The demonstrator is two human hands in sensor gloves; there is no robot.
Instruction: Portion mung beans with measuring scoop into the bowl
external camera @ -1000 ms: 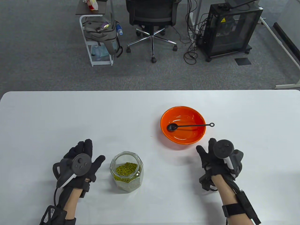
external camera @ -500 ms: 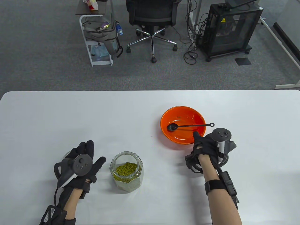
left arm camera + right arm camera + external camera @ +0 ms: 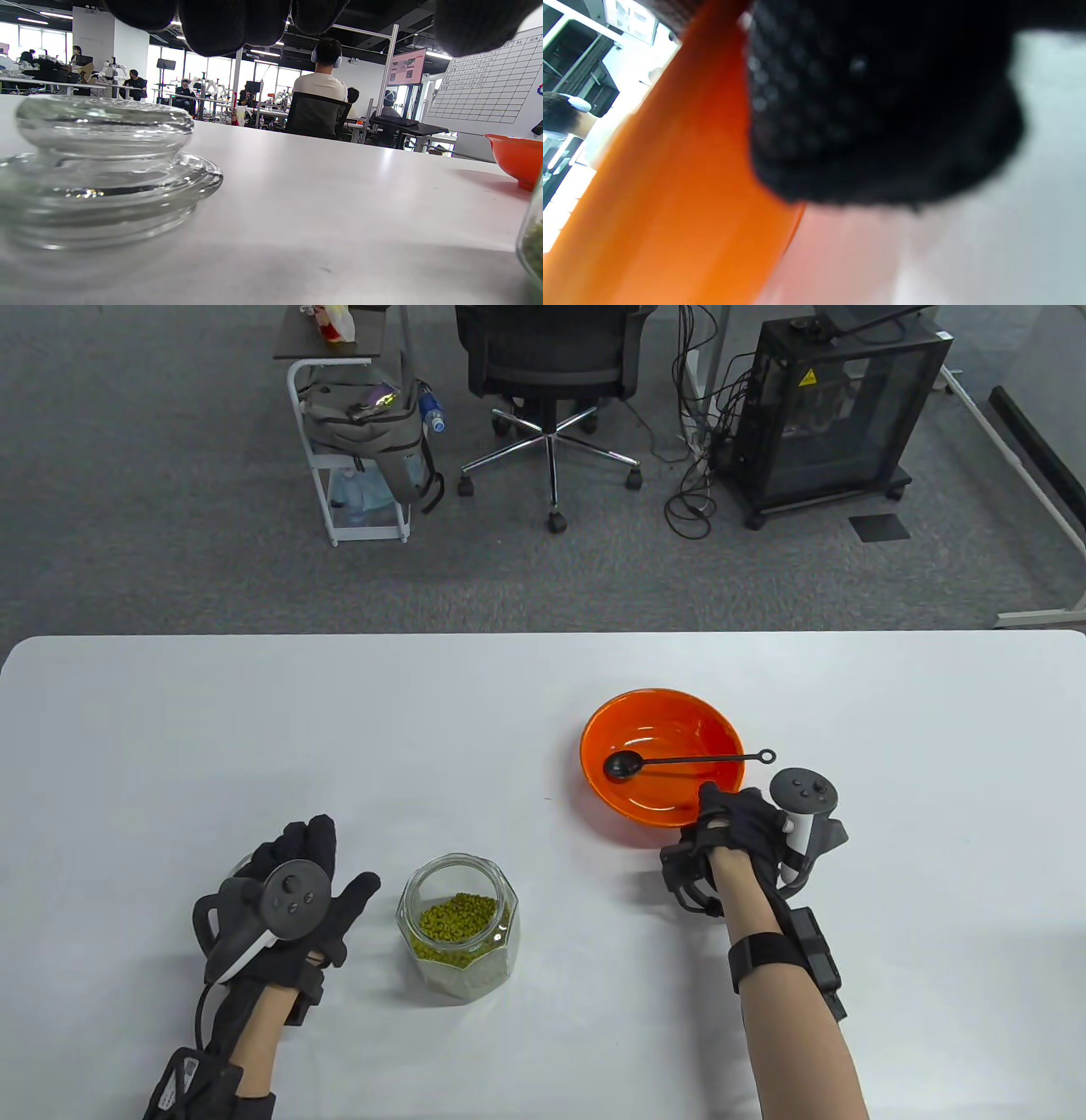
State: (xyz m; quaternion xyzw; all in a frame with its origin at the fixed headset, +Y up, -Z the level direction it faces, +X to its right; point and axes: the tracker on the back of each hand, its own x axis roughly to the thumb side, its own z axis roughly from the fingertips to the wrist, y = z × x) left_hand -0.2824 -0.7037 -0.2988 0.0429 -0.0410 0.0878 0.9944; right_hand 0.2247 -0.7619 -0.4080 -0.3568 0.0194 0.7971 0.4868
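Starting at my far left, my left hand (image 3: 288,899) rests at about eight o'clock on the white table (image 3: 254,729), fingers stretched out and relaxed, holding nothing. Under it the left wrist view shows a clear glass lid (image 3: 102,169) lying flat on the tabletop, with my gloved fingertips (image 3: 220,25) hanging above it and not touching it.

Just to the right of that hand, near six o'clock, stands the open glass jar (image 3: 459,927), upright, with the green mung beans (image 3: 459,918) filling its lower part. Hand and jar are near each other but apart.

Further right, at roughly three o'clock from the jar and a little farther from me, sits the orange bowl (image 3: 663,757). The black measuring scoop (image 3: 679,763) lies in it — cup down on the bowl's left inner side, thin handle running across to the right rim, its ring end sticking out past the rim at three o'clock. I see no beans in the bowl.

My right hand (image 3: 736,824) is at the bowl's five o'clock edge, thumb up over the near rim, the other fingers bent down beside the bowl's outer wall. The right wrist view is filled by blurred glove (image 3: 882,110) tight against the orange wall (image 3: 670,190) — I cannot tell whether the fingers actually grip anything, and the scoop handle looks untouched from above.
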